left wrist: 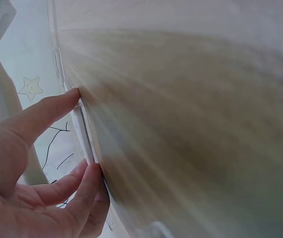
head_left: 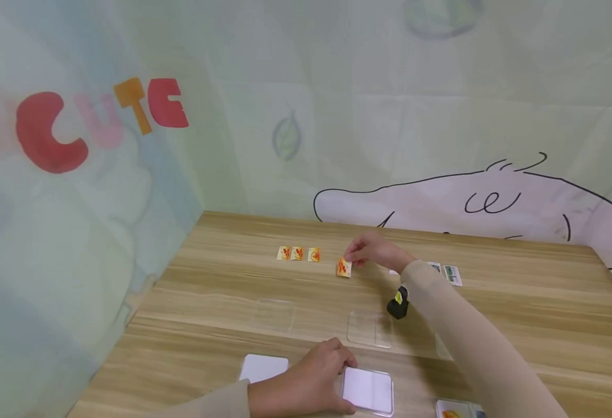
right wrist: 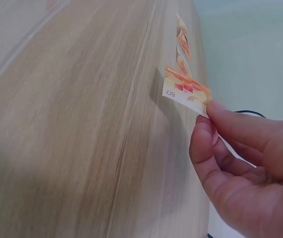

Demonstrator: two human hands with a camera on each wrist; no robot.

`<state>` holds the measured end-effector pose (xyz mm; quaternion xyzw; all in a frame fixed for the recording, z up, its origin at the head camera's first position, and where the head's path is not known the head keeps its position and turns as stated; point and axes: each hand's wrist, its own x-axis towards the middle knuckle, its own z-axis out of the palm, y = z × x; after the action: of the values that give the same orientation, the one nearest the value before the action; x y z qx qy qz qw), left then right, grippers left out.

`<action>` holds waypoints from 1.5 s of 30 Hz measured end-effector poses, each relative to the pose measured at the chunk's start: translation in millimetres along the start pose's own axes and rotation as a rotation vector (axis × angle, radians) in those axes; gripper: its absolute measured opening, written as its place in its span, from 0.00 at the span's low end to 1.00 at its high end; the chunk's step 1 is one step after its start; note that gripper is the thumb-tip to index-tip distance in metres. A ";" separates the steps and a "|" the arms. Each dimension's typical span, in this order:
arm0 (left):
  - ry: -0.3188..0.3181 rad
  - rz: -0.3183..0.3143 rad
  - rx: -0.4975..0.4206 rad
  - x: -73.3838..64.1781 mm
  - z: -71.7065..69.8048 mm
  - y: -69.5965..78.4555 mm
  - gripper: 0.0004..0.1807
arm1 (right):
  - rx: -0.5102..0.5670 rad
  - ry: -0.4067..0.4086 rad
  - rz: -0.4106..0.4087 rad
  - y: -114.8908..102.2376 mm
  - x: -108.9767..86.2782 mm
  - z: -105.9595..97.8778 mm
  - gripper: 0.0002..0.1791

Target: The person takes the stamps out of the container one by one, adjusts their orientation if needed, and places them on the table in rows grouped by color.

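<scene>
My right hand (head_left: 376,251) pinches an orange and yellow postage stamp (right wrist: 186,90) between thumb and fingertips. The stamp has a perforated white edge marked 80 and is tilted, just over the wooden table. Three similar orange stamps (head_left: 297,253) lie in a row to its left. My left hand (head_left: 316,371) is low in the head view, thumb and fingers at the edges of a small clear plastic case (head_left: 367,392) with a white inside. In the left wrist view the case (left wrist: 83,134) shows edge-on between the thumb and fingers.
Green-and-white stamps (head_left: 453,276) lie right of the right hand, partly hidden by the arm. Clear lids (head_left: 369,330) lie mid-table. Another white-filled case (head_left: 264,367) is at left; one (head_left: 454,409) with stamps is at lower right. A black object (head_left: 398,305) is beside the right sleeve.
</scene>
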<state>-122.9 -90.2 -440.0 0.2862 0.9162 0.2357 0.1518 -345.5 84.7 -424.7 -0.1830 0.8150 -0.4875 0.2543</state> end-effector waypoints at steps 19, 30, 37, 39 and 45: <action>0.007 -0.015 -0.007 -1.7 0.5 -0.8 0.29 | -0.061 0.020 0.011 -3.8 19.1 3.6 0.07; 0.022 0.004 -0.003 -0.9 -0.1 -1.5 0.29 | -0.087 0.025 0.039 -8.5 27.4 5.1 0.06; -0.007 -0.009 -0.023 -0.6 -1.5 -0.7 0.29 | -0.057 0.037 0.010 -7.1 34.1 9.2 0.06; -0.006 -0.007 -0.014 -0.6 -1.8 -0.3 0.29 | -0.066 0.044 0.005 -7.4 35.6 11.0 0.06; -0.006 -0.002 0.001 -1.0 -2.4 0.6 0.28 | -0.106 0.091 0.006 -8.4 37.9 16.9 0.06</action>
<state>-122.9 -91.1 -437.5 0.2862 0.9161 0.2344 0.1547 -365.6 48.3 -432.9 -0.1715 0.8510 -0.4506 0.2083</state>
